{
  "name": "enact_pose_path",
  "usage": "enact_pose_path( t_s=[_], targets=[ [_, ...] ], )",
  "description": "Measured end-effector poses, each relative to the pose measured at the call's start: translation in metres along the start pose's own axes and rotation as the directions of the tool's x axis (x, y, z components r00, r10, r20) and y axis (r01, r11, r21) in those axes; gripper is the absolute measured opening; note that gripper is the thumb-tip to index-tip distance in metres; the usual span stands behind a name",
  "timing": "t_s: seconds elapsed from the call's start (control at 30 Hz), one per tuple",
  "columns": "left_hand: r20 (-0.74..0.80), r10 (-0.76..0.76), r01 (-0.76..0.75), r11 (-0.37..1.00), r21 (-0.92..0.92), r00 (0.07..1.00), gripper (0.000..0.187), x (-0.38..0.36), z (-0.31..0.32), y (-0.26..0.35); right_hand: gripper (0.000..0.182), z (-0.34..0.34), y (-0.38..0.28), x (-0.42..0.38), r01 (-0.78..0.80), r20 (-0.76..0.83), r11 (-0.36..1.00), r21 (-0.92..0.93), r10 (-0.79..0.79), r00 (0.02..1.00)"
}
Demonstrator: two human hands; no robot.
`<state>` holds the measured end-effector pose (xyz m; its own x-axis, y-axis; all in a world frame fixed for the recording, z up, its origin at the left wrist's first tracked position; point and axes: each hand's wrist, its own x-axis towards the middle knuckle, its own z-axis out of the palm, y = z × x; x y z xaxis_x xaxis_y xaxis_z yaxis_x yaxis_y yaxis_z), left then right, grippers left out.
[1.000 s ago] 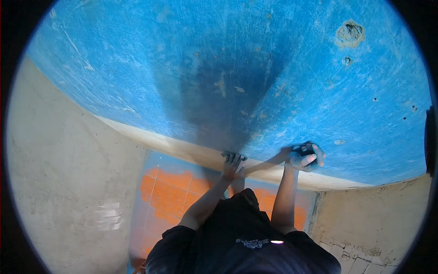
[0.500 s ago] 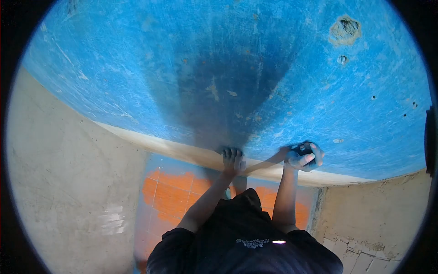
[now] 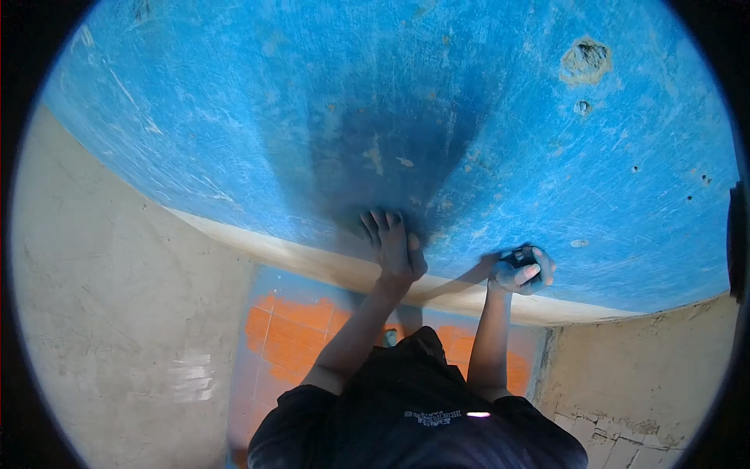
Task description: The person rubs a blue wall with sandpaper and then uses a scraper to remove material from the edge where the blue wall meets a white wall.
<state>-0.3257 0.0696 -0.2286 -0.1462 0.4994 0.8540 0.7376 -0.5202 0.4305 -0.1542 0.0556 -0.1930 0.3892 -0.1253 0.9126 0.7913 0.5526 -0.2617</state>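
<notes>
The small dark object [image 3: 517, 255] sits in the right hand [image 3: 522, 270], against the lower part of a scuffed, bright-blue painted wall [image 3: 234, 102]; its fingers curl around it and cover so much that its long axis and direction cannot be told. The left hand [image 3: 393, 242] lies on the blue paint to its left, fingers slightly apart and pointing up the wall, thumb towards the right hand. A broad shadow falls above it. A rough-edged, chipped hole [image 3: 586, 61] marks the wall's upper right, and a pale, curving strip [image 3: 211, 227] borders the blue below. Beneath are floor tiles coated orange and grey-blue [image 3: 293, 313], between a grey plaster wall [image 3: 117, 273] and a rough beige wall [image 3: 625, 352]. Compared with half a second ago, the left hand has moved up from the pale strip, while the right hand is in nearly the same place.
</notes>
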Motion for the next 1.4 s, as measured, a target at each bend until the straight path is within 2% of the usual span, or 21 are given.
enact_pose_path(
  t_s=[0.03, 0.1, 0.17, 0.2, 0.3, 0.37, 0.47, 0.53, 0.57, 0.63, 0.7, 0.77, 0.83, 0.87, 0.93, 0.97, 1.03, 1.2, 1.3, 1.37, 1.4],
  targets=[
    [0.007, -0.013, 0.013, 0.998, 0.058, 1.000, 0.045, -0.033, 0.013, -0.010, 0.022, -0.001, 0.000, 0.001, 0.009, 0.009, 1.000, -0.014, -0.008, 1.000],
    [0.233, 0.057, -0.089, 0.988, 0.128, 0.971, 0.038, -0.118, 0.034, -0.042, 0.022, 0.000, -0.002, 0.003, -0.007, 0.003, 1.000, -0.016, 0.007, 1.000],
    [0.253, 0.122, -0.129, 0.992, 0.008, 0.960, 0.034, -0.128, 0.016, -0.039, 0.022, 0.000, -0.003, 0.001, -0.024, 0.003, 1.000, 0.014, 0.024, 1.000],
    [0.252, 0.160, -0.151, 0.987, -0.054, 0.954, 0.033, -0.122, 0.013, -0.039, 0.021, 0.000, 0.000, -0.002, -0.028, 0.002, 0.999, 0.043, 0.028, 1.000],
    [0.219, 0.133, -0.148, 0.987, 0.055, 0.967, 0.035, -0.050, 0.000, -0.017, 0.021, 0.002, -0.003, 0.000, -0.027, -0.009, 0.999, 0.021, 0.028, 1.000],
    [0.042, 0.119, -0.118, 0.993, -0.013, 0.992, 0.038, 0.029, -0.024, 0.023, 0.020, 0.001, -0.003, 0.002, -0.011, -0.014, 1.000, -0.011, 0.011, 1.000],
    [-0.089, 0.087, -0.107, 0.960, -0.259, 0.992, 0.042, 0.077, -0.034, 0.042, 0.021, 0.002, 0.000, 0.000, 0.008, -0.007, 1.000, -0.019, -0.008, 1.000],
    [0.073, 0.071, -0.043, 0.940, -0.337, 0.995, 0.043, 0.064, -0.031, 0.035, 0.022, -0.001, 0.000, 0.000, 0.000, 0.017, 1.000, -0.019, 0.000, 1.000],
    [0.201, 0.058, 0.012, 0.944, -0.331, 0.978, 0.042, 0.049, -0.029, 0.030, 0.022, 0.000, 0.000, 0.000, -0.008, 0.012, 1.000, -0.020, 0.008, 1.000],
    [0.482, 0.010, 0.119, 0.964, -0.237, 0.876, 0.042, 0.010, -0.024, 0.018, 0.022, 0.000, -0.002, -0.001, -0.024, 0.000, 0.999, -0.028, 0.024, 1.000],
    [0.433, 0.011, 0.196, 0.882, -0.429, 0.901, 0.043, -0.069, 0.000, -0.006, 0.021, -0.003, 0.001, -0.001, -0.002, 0.010, 1.000, -0.005, 0.002, 1.000],
    [0.361, 0.074, 0.092, 0.902, -0.422, 0.930, 0.042, -0.070, 0.005, -0.011, 0.021, 0.002, 0.002, -0.001, -0.003, 0.001, 1.000, 0.025, 0.003, 1.000],
    [0.305, 0.206, -0.151, 0.969, -0.194, 0.930, 0.041, -0.008, -0.019, 0.012, 0.021, 0.002, -0.004, 0.001, -0.028, -0.002, 0.999, 0.044, 0.028, 1.000],
    [0.297, 0.121, -0.032, 0.957, -0.288, 0.947, 0.039, 0.017, -0.032, 0.021, 0.021, 0.000, -0.004, 0.001, -0.023, 0.008, 0.999, 0.035, 0.023, 1.000],
    [0.133, 0.089, -0.037, 0.936, -0.349, 0.987, 0.036, 0.074, -0.053, 0.042, 0.021, 0.000, -0.003, 0.001, -0.008, 0.015, 1.000, 0.026, 0.007, 1.000],
    [-0.028, 0.148, -0.150, 0.941, -0.303, 0.989, 0.035, 0.106, -0.061, 0.054, 0.021, 0.000, -0.002, 0.001, 0.006, 0.027, 1.000, 0.020, -0.006, 1.000],
    [-0.216, 0.204, -0.253, 0.940, -0.231, 0.955, 0.033, 0.120, -0.061, 0.057, 0.021, -0.003, 0.001, 0.001, 0.035, 0.047, 0.999, -0.001, -0.035, 0.998],
    [-0.373, 0.157, -0.242, 0.951, -0.194, 0.915, 0.034, 0.095, -0.038, 0.038, 0.020, -0.008, 0.006, 0.001, 0.069, 0.082, 0.997, 0.042, -0.073, 0.994],
    [-0.157, 0.022, -0.068, 0.952, -0.298, 0.987, 0.035, 0.085, -0.043, 0.048, 0.021, -0.008, 0.007, 0.000, 0.051, 0.095, 0.996, 0.077, -0.058, 0.994],
    [-0.192, 0.055, -0.102, 0.966, -0.240, 0.980, 0.044, 0.103, -0.040, 0.049, 0.022, -0.009, 0.007, -0.003, 0.042, 0.083, 0.996, 0.080, -0.049, 0.995],
    [-0.182, 0.026, -0.074, 0.962, -0.262, 0.983, 0.046, 0.110, -0.044, 0.053, 0.022, -0.010, 0.009, -0.004, 0.042, 0.071, 0.996, 0.073, -0.047, 0.996]
  ],
)
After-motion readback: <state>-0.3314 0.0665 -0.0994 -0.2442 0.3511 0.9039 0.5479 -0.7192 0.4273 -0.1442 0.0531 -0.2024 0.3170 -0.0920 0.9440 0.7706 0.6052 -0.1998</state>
